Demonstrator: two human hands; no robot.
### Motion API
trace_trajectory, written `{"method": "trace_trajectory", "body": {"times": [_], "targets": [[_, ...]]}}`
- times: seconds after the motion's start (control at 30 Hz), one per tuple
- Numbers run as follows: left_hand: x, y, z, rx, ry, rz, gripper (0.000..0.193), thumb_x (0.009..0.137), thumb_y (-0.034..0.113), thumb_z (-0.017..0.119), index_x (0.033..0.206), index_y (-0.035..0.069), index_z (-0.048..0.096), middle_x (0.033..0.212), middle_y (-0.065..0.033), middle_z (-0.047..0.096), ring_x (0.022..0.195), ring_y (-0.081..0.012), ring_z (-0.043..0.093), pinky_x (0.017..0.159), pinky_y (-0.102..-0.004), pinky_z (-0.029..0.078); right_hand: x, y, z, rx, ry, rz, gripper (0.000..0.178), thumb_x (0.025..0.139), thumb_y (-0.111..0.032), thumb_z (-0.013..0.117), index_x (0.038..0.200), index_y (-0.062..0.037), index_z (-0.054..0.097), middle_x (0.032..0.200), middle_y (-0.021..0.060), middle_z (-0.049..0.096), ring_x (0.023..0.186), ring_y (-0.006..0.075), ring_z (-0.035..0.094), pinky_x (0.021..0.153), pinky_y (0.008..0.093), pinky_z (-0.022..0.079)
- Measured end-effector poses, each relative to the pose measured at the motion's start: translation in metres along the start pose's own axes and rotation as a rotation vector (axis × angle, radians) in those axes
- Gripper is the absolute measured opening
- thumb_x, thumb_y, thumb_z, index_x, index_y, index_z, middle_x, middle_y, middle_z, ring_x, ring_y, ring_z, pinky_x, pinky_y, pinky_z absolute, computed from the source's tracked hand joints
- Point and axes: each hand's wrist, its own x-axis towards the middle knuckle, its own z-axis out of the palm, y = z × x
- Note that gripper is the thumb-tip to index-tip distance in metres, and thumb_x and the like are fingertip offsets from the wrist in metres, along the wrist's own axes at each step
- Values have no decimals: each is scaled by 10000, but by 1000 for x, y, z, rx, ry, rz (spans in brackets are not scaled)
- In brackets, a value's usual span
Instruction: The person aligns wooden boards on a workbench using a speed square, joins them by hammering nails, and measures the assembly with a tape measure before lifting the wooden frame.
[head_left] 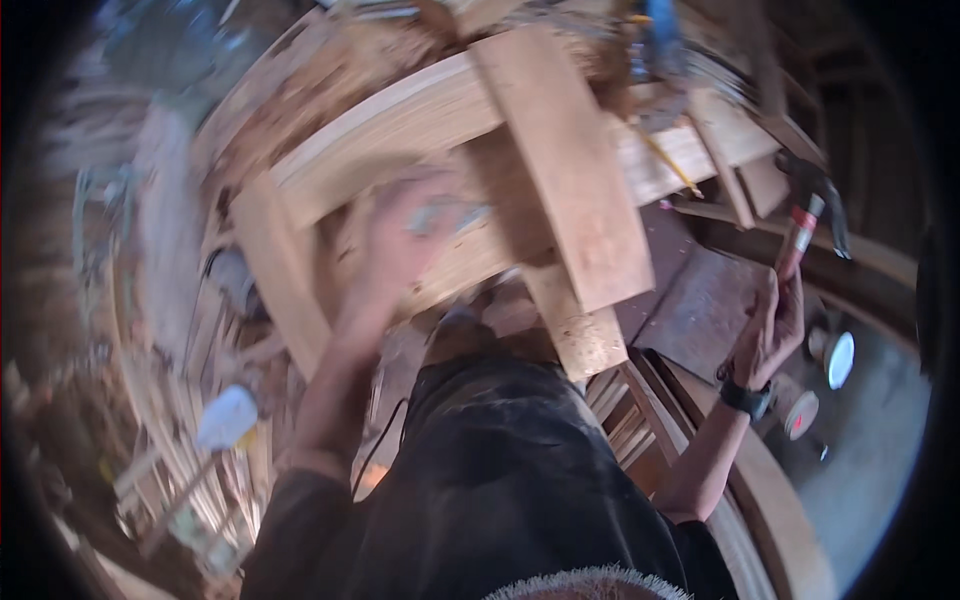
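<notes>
Head view, setting: A woodworker stands over a cluttered bench, seen from above, with a wooden frame (440,160) of pale boards lying across it and offcuts stacked on all sides.

Head view, right hand: The right hand (770,330), a dark watch at its wrist, is raised off to the right, well apart from the frame, fingers clamped around the handle of a hammer (805,215). The dark head points up and away from the body.

Head view, left hand: The left hand (400,250) rests on the frame near the joint where a wide plank (565,170) crosses the long rails. It is blurred, so whether its fingers pinch anything cannot be told; a small pale streak shows beside them.

Head view, frame: The frame lies flat just ahead of the person's dark shirt, one short leg-like piece (285,270) at its left end.

Step in hand: By the look of it, the hammer is cocked for a blow while the other hand steadies the work.

Next move calls for: Seemingly, a swing across to the joint, landing clear of the steadying fingers.

Elsewhere: A white-headed mallet (225,420) lies lower left; round tins (835,360) sit on the floor at right.
</notes>
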Motion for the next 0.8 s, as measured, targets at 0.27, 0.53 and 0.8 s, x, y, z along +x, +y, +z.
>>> {"method": "trace_trajectory", "body": {"times": [0.27, 0.53, 0.8], "targets": [[-50, 21, 41, -228, -371, -98, 215, 937, 68, 746, 1151, 84, 751, 1134, -96, 778, 1039, -254, 747, 917, -357, 587, -15, -32, 89, 168, -408, 130, 239, 1036, -201, 712, 1207, -39, 680, 745, -70, 535, 607, 21, 442, 539, 199, 337], [13, -49, -69, 8, 146, -230, 197, 1011, 133, 674, 1166, 43, 756, 1154, -86, 781, 1079, -184, 720, 976, -335, 549, -46, -35, 143, 271, -610, 266, 216, 1060, -231, 674, 1170, -52, 619, 789, -38, 549, 605, 34, 487, 526, 210, 401], [77, -158, -135, 201, 56, -367, 283, 956, 208, 734, 1185, 44, 755, 1153, -150, 771, 1080, -268, 731, 966, -364, 561, -46, -44, 159, 150, -579, 224, 196, 1057, -211, 664, 1144, -44, 608, 760, -28, 541, 567, 45, 498, 510, 224, 405]]}}
